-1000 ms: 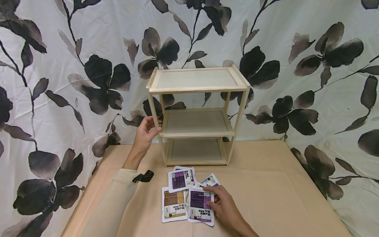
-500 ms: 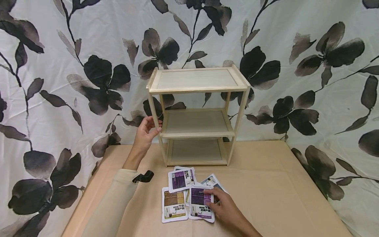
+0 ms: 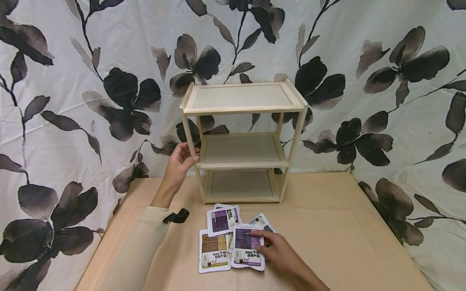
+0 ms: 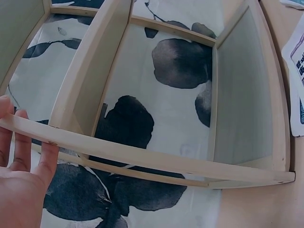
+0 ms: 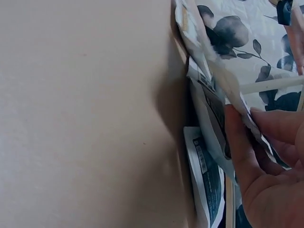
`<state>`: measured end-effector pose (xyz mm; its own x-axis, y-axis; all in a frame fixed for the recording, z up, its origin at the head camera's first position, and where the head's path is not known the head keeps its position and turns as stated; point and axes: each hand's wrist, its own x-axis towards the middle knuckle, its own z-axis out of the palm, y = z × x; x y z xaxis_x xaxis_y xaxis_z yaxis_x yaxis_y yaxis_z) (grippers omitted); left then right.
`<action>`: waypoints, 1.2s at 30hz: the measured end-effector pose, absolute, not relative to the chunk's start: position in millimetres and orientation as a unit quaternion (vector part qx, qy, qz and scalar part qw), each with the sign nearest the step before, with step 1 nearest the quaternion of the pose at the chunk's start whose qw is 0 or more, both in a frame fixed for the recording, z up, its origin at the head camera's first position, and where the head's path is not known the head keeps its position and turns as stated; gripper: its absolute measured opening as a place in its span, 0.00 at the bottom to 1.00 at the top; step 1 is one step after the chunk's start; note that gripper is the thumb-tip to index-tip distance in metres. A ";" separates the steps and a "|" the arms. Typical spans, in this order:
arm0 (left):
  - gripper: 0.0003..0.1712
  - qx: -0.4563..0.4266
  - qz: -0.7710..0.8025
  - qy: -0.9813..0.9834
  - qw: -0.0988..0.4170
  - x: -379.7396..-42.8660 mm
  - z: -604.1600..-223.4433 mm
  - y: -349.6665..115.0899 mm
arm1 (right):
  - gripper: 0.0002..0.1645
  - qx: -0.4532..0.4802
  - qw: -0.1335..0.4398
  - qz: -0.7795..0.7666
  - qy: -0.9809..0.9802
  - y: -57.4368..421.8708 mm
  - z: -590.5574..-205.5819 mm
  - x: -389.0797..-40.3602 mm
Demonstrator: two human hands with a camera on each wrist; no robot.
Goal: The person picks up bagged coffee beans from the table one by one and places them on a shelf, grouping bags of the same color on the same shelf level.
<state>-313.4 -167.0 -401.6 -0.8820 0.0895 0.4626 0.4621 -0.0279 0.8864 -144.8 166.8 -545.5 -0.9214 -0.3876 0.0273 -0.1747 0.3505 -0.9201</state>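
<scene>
A small three-tier wooden rack (image 3: pixel 243 165) with pale grey panels stands on the table. My left hand (image 3: pixel 178 163) grips its front left post, thumb in front; in the left wrist view the fingers (image 4: pixel 23 147) pass behind that post (image 4: pixel 118 147). My right hand (image 3: pixel 278 251) pinches a flat purple-and-white packet (image 3: pixel 247 250) by its right side. The right wrist view shows this packet (image 5: pixel 256 130) edge-on between thumb and fingers. Around it lie a brown-labelled packet (image 3: pixel 214 255), another purple one (image 3: pixel 223 221) and a blue-white one (image 3: pixel 259 220), some overlapping.
The beige table (image 3: pixel 327 226) extends to both sides of the rack and packets. Close behind the rack hangs a white cloth (image 3: pixel 262 48) with dark flowers. A black strap end (image 3: pixel 176 216) sticks out at my left cuff.
My right hand has shifted the pinched purple packet slightly away from me, toward the rack. The left hand keeps its grip on the post.
</scene>
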 end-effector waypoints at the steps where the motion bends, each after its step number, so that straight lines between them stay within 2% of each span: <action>1: 0.22 -0.202 -0.689 -0.683 0.134 -313.6 -401.9 -167.1 | 0.22 -0.171 0.104 -0.550 0.811 167.6 -545.1 -145.5; 9: 0.20 -0.209 -0.692 -0.678 0.133 -314.5 -403.4 -167.9 | 0.25 -0.175 0.166 -0.618 0.748 174.0 -536.7 -151.9; 14: 0.21 -0.213 -0.686 -0.681 0.146 -315.0 -404.3 -169.6 | 0.26 -0.190 0.178 -0.639 0.724 176.7 -526.5 -154.9; 23: 0.25 -0.229 -0.701 -0.658 0.151 -316.3 -407.3 -170.7 | 0.29 -0.205 0.173 -0.651 0.711 181.0 -500.6 -160.1; 28: 0.22 -0.230 -0.699 -0.660 0.154 -316.8 -407.3 -171.0 | 0.29 -0.200 0.162 -0.633 0.730 184.1 -487.0 -164.1; 36: 0.23 -0.223 -0.700 -0.662 0.148 -315.7 -405.5 -169.4 | 0.32 -0.199 0.153 -0.635 0.731 189.7 -468.1 -169.8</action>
